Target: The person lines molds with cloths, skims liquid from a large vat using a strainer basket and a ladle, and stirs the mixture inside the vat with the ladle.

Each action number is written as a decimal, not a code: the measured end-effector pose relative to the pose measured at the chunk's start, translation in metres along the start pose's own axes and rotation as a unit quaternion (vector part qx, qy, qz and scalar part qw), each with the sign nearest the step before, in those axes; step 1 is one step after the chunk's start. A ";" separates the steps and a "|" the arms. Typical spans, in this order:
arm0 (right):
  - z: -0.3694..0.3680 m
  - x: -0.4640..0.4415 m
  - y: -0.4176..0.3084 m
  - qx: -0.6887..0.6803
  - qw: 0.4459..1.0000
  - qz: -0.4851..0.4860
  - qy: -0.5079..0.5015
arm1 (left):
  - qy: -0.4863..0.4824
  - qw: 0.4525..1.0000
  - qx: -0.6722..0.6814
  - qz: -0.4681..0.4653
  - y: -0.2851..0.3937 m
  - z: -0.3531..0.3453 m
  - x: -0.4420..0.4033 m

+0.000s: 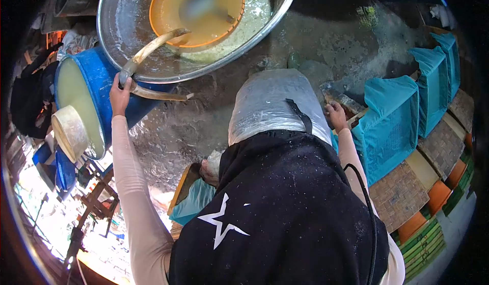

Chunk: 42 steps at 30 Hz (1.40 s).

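Note:
My left hand (120,96) is closed around a curved wooden handle (157,43) at its grey wrapped part. One end reaches into the cloudy yellowish liquid of an orange-rimmed basket (243,5), and a second wooden arm (163,96) sticks out to the right below. A blurred grey round object (198,4) lies in that liquid. The basket sits inside a large metal basin (204,76). My right hand (335,116), fingers curled, is at my right side beside a board (346,99) and a teal cloth-lined box (389,127); what it grips is unclear.
A blue barrel (114,101) of cloudy liquid stands at left, with a pale bucket (70,133) at its rim. More teal cloths (432,76) and woven mats (400,196) line the right side. The floor (178,142) looks wet. Another teal cloth (196,202) lies near my left side.

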State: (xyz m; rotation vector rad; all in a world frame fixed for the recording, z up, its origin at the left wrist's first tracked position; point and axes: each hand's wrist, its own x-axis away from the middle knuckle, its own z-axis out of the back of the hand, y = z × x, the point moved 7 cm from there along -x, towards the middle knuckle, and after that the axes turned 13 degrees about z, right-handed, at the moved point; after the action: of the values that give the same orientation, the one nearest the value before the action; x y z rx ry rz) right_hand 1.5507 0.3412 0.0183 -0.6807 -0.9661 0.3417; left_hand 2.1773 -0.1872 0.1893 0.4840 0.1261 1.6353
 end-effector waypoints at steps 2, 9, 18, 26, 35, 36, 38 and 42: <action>0.000 -0.003 0.002 -0.009 1.000 0.009 0.008 | 0.003 1.000 -0.001 -0.002 -0.006 -0.002 -0.004; -0.006 -0.002 -0.011 -0.007 1.000 0.002 0.017 | 0.012 1.000 -0.021 0.004 -0.009 -0.001 -0.006; -0.007 -0.002 0.024 0.012 0.999 0.028 0.028 | -0.017 1.000 0.012 0.002 -0.011 -0.004 -0.008; -0.009 0.012 0.041 -0.021 0.999 -0.018 0.040 | -0.027 1.000 -0.003 -0.013 -0.008 -0.004 -0.009; -0.027 0.010 0.049 -0.087 0.994 -0.012 0.058 | -0.047 0.998 0.026 -0.032 -0.021 -0.010 -0.020; -0.029 0.010 0.056 -0.096 0.993 -0.017 0.066 | -0.049 0.998 0.024 -0.032 -0.020 -0.010 -0.019; -0.032 0.007 0.065 -0.073 0.995 -0.008 0.066 | -0.053 0.998 0.019 -0.034 -0.018 -0.010 -0.019; -0.043 0.018 0.056 -0.097 0.994 -0.024 0.054 | -0.060 0.997 0.037 -0.039 -0.013 -0.009 -0.016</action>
State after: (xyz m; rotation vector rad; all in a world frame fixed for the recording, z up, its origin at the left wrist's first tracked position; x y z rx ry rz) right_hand 1.5979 0.3770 -0.0239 -0.8437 -0.9175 0.1680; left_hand 2.1865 -0.1996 0.1732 0.6260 0.1148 1.5246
